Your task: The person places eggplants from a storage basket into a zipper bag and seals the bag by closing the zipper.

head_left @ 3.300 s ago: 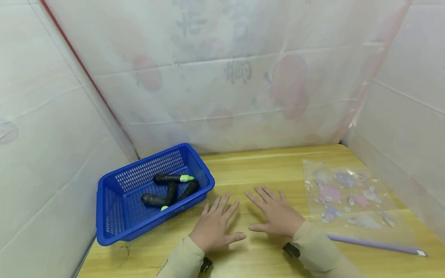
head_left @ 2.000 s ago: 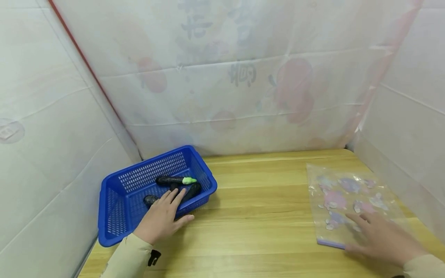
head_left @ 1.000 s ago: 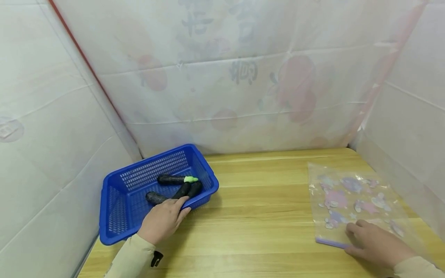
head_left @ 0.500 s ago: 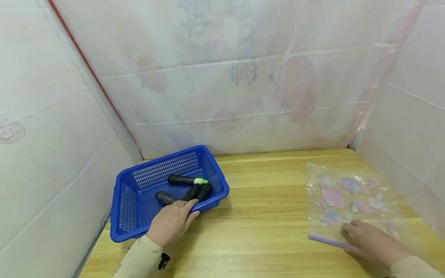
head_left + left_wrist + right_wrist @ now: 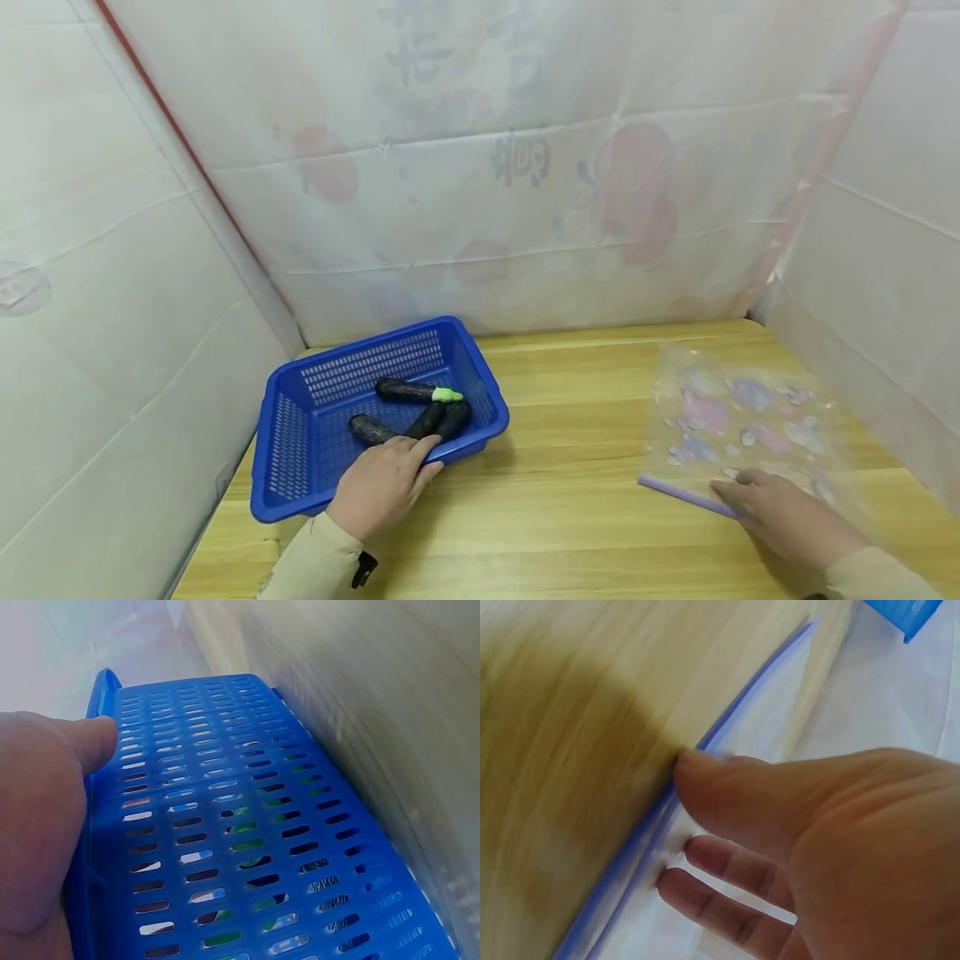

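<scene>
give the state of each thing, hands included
Blue basket, upright, open-topped
Dark vegetables, four visible, lying in the basket
Clear printed bag, mostly flat; sealed or unsealed, cannot tell
Left hand, gripping the basket's near rim
Right hand, pinching the bag's purple edge

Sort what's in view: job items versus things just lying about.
Likely job items:
blue perforated plastic basket, gripped by the left hand
elongated black vegetables inside it
clear printed plastic bag, pinched by the right hand

Just surroundings:
yellow wood-grain table
white printed sheeting

lower vegetables (image 5: 425,420) partly hidden, sleeves (image 5: 315,560) cut off
</scene>
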The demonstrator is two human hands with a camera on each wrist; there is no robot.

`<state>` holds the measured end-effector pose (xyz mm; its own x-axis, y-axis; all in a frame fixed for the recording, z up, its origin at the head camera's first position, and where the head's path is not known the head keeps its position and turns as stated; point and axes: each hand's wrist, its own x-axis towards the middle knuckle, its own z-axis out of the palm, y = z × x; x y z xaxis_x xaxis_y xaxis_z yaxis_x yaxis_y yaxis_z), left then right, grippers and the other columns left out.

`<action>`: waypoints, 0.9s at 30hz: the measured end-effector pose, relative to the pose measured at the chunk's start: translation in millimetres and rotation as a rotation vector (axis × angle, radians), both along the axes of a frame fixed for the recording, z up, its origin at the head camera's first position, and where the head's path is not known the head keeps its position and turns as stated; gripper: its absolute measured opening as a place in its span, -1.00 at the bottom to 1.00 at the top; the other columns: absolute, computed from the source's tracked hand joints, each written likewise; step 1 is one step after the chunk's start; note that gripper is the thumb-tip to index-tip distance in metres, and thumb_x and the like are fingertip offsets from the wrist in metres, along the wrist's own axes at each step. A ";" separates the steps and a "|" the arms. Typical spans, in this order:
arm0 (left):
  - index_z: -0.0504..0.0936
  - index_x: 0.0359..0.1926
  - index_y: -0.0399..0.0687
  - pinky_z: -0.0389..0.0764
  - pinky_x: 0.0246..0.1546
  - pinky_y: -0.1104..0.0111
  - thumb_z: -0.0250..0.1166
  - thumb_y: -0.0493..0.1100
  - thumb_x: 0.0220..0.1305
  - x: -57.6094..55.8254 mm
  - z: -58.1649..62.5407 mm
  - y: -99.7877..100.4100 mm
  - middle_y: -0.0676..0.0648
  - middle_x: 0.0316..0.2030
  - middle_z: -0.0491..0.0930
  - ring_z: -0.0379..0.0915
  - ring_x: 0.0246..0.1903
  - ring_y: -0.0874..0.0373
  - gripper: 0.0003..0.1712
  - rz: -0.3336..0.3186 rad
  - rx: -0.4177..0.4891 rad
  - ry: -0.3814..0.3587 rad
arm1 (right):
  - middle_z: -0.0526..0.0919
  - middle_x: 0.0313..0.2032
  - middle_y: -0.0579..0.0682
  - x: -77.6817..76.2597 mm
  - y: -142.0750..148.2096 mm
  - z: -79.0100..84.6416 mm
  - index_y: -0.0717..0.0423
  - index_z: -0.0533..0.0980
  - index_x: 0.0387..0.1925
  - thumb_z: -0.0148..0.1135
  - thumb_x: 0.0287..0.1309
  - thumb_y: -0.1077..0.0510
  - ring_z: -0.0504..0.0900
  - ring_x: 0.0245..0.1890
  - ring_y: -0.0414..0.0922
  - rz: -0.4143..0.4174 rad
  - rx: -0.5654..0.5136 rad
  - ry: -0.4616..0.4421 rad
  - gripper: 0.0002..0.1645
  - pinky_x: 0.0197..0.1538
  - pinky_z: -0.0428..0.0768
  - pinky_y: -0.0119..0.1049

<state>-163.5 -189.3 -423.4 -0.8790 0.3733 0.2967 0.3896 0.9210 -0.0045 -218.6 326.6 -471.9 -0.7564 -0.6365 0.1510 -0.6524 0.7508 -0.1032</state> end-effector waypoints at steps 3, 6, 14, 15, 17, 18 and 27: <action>0.49 0.12 0.03 0.53 -0.22 0.17 0.01 0.14 0.32 0.8 -0.5 0.1 -0.01 -0.15 0.60 0.52 -0.15 0.08 -0.52 0.000 -0.005 0.000 | 0.51 -0.37 -0.11 -5.0 -5.2 -1.9 0.13 0.57 -0.08 0.44 -0.27 0.24 0.48 -0.52 -0.23 0.005 -0.002 0.013 -0.45 -0.51 0.50 -0.37; 0.49 0.13 0.03 0.53 -0.21 0.17 -0.01 0.15 0.33 1.6 -0.8 0.2 -0.01 -0.15 0.60 0.51 -0.14 0.09 -0.52 0.001 -0.012 -0.003 | 0.41 -0.46 -0.17 -8.9 -11.7 -3.9 0.11 0.56 -0.05 0.41 -0.21 0.26 0.36 -0.58 -0.31 -0.042 0.024 0.002 -0.47 -0.56 0.45 -0.38; 0.48 0.13 0.04 0.53 -0.21 0.18 -0.02 0.15 0.33 3.0 -1.1 0.8 0.01 -0.16 0.61 0.51 -0.15 0.10 -0.52 0.003 -0.024 0.016 | 0.55 -0.30 0.15 -19.4 -32.2 -3.7 0.09 0.50 0.03 0.33 -0.08 0.26 0.57 -0.41 0.09 -0.119 0.051 -0.015 -0.47 -0.43 0.54 0.03; 0.49 0.13 0.04 0.53 -0.22 0.18 -0.01 0.15 0.33 2.9 -1.7 0.9 0.01 -0.16 0.61 0.52 -0.16 0.10 -0.52 0.002 -0.023 0.024 | 0.55 -0.28 0.18 -21.0 -34.3 -3.7 0.10 0.50 0.03 0.32 -0.08 0.27 0.58 -0.39 0.11 -0.111 0.047 -0.006 -0.47 -0.42 0.54 0.05; 0.49 0.12 0.05 0.53 -0.23 0.18 0.00 0.15 0.32 2.4 -2.8 1.0 0.01 -0.17 0.61 0.52 -0.16 0.10 -0.53 0.001 -0.023 0.041 | 0.56 -0.28 0.18 -25.2 -38.5 -3.7 0.13 0.49 0.03 0.32 -0.08 0.28 0.58 -0.40 0.11 -0.088 0.044 0.014 -0.47 -0.42 0.54 0.04; 0.49 0.12 0.06 0.53 -0.24 0.18 0.00 0.15 0.32 2.2 -3.1 1.1 0.02 -0.17 0.61 0.52 -0.17 0.10 -0.53 0.001 -0.022 0.049 | 0.56 -0.27 0.18 -27.5 -40.6 -3.6 0.14 0.49 0.02 0.32 -0.08 0.28 0.58 -0.40 0.11 -0.075 0.041 0.021 -0.48 -0.42 0.54 0.03; 0.48 0.14 0.10 0.52 -0.21 0.22 -0.06 0.18 0.34 -1.7 -2.7 1.2 0.04 -0.17 0.61 0.52 -0.18 0.13 -0.51 0.019 -0.045 0.035 | 0.48 -0.56 -0.13 -53.1 -60.0 -3.6 0.09 0.42 -0.47 0.36 -0.20 0.37 0.51 -0.58 -0.13 -0.002 0.031 0.024 -0.72 -0.51 0.52 -0.23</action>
